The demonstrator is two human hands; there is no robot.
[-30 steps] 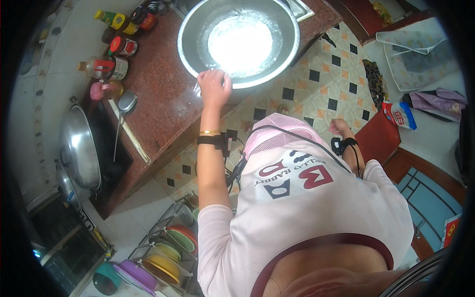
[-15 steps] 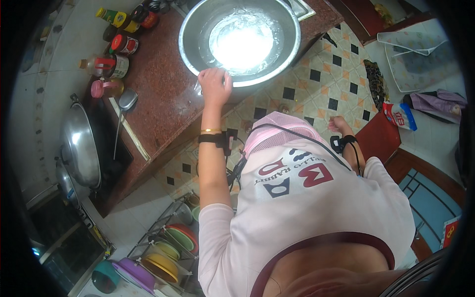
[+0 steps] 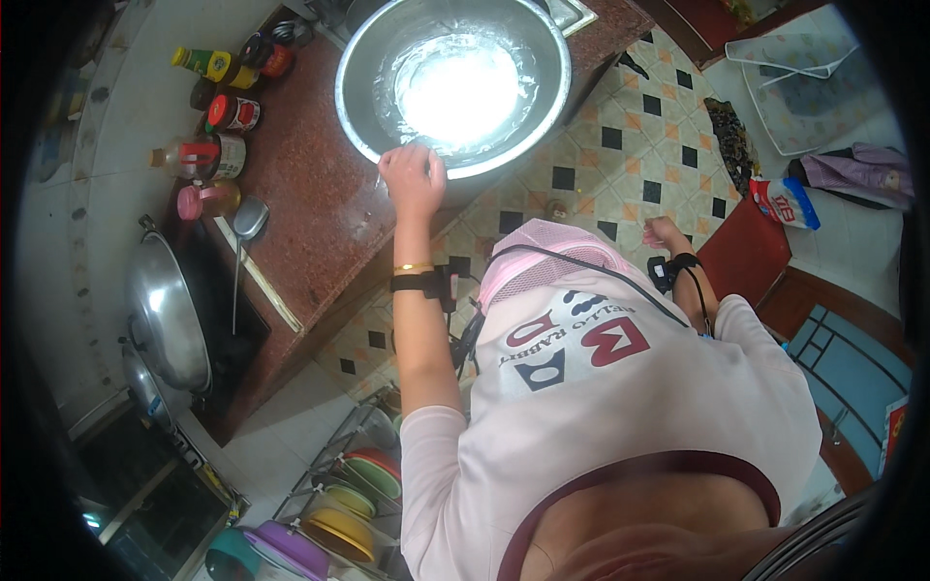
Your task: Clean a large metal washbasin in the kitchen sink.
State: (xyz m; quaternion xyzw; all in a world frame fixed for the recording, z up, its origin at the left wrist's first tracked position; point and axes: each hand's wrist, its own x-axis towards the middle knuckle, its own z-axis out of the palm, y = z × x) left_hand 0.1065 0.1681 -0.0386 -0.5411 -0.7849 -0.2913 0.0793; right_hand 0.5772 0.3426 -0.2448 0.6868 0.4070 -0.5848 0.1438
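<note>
A large round metal basin [image 3: 372, 89] rests at the far edge of the counter, its inside lit by a strong glare. My left hand [image 3: 414, 176] is on its near rim with the fingers closed over the edge; the fingertips are hidden. Down at my right side hangs my right hand [image 3: 665, 232], small in view, fingers loosely bent and apart, holding nothing that I can see. Both wrists wear black straps with small devices.
Left of the basin, the red-brown counter [image 3: 305, 165] bears sauce bottles [image 3: 215, 66], a red-lidded jar [image 3: 232, 114], and a metal spatula [image 3: 251, 221]. A wok [image 3: 174, 310] sits farther left. Below stands a rack of colourful bowls [image 3: 339, 528]. A red stool [image 3: 741, 254] is at right.
The whole view has turned slightly, so the basin and counter appear a little further left. My left hand stays at the basin rim; my right hand still hangs at my side.
</note>
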